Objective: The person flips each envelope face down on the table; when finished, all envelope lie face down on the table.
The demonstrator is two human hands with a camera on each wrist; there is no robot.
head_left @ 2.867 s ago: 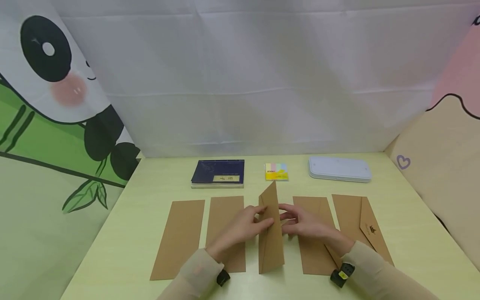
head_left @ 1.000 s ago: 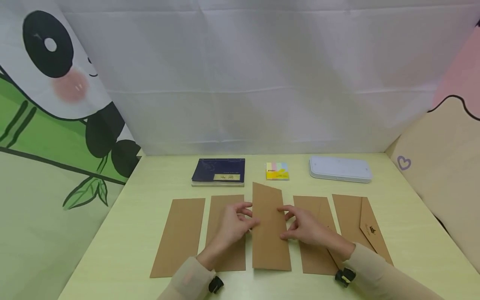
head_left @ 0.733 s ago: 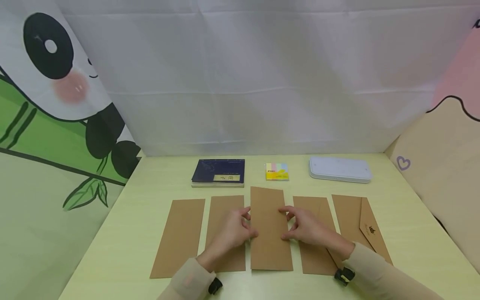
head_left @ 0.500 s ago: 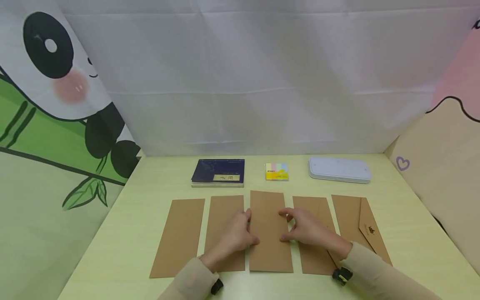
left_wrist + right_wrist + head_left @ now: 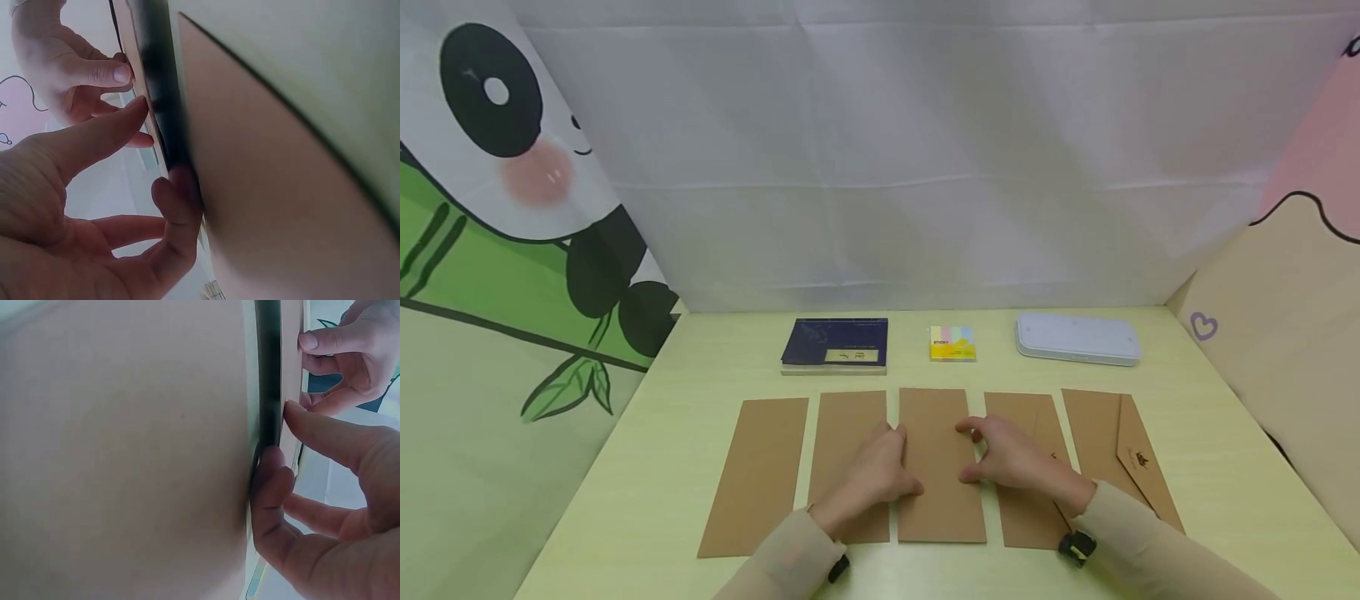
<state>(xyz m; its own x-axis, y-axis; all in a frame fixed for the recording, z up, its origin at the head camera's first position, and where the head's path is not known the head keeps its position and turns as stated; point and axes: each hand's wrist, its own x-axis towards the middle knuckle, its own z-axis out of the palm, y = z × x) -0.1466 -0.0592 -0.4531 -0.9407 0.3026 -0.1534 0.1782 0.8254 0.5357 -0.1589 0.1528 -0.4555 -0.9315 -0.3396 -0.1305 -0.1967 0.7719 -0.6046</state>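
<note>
A plain brown envelope [image 5: 938,467] lies nearly flat in the middle of the row, long side pointing away from me, blank face up. My left hand [image 5: 876,468] pinches its left edge, thumb on top. On the opposite edge, my right hand [image 5: 1013,454] pinches it between thumb and fingers. Both wrist views show a dark gap beneath the envelope's edge, where fingertips of the left hand [image 5: 94,187] and right hand [image 5: 331,506] reach under. Below my left hand is another blank envelope [image 5: 852,417]; below my right, an envelope with its flap side up [image 5: 1022,521].
A blank envelope [image 5: 752,483] lies at far left, and one with a crown-printed flap [image 5: 1101,437] at far right. Behind the row are a dark blue book [image 5: 835,342], a sticky-note pack [image 5: 952,343] and a pale pencil case [image 5: 1077,338]. A white cloth hangs at the back.
The middle envelope stood on its long edge between my hands, then turned blank face up and came down towards the table. Both hands went down with it, their grip shifting to its side edges.
</note>
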